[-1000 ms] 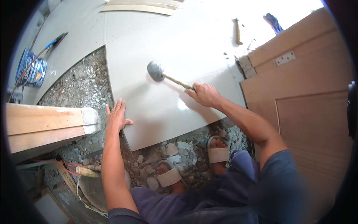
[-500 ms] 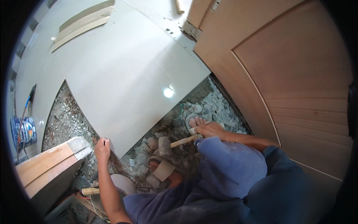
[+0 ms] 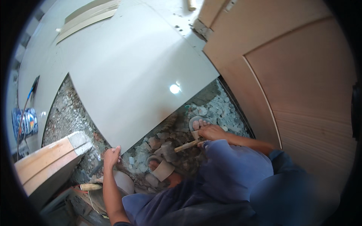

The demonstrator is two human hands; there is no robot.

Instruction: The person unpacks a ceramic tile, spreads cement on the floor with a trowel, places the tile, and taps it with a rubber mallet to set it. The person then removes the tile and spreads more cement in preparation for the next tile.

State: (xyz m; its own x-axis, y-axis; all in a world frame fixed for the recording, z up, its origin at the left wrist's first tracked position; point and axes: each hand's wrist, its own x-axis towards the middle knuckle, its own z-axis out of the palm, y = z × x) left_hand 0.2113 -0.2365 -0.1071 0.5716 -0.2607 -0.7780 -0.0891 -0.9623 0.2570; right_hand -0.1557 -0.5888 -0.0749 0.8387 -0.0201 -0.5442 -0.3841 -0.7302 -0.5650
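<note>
My left hand (image 3: 112, 156) is curled at the near corner of the large glossy pale floor tile (image 3: 128, 98), gripping its edge. My right hand (image 3: 211, 133) is low beside my sandalled right foot, closed on the wooden handle of a mallet (image 3: 183, 147), whose grey head rests among the broken rubble (image 3: 224, 107) below the tile. Part of that hand is hidden by my raised knee. My other sandalled foot (image 3: 161, 169) is in the rubble, left of the mallet.
A wooden door (image 3: 294, 75) stands at the right, a wooden frame (image 3: 49, 162) at lower left. Further left are a blue patterned bucket (image 3: 24, 124) and a long-handled tool (image 3: 28, 96). Pale strips (image 3: 86, 20) lie on tiles at the back; wooden-handled tools (image 3: 90, 187) lie lower left.
The mallet has come down from above the tile to beside my feet. My left hand has gone from spread fingers to a curled grip at the tile corner. My knee is raised.
</note>
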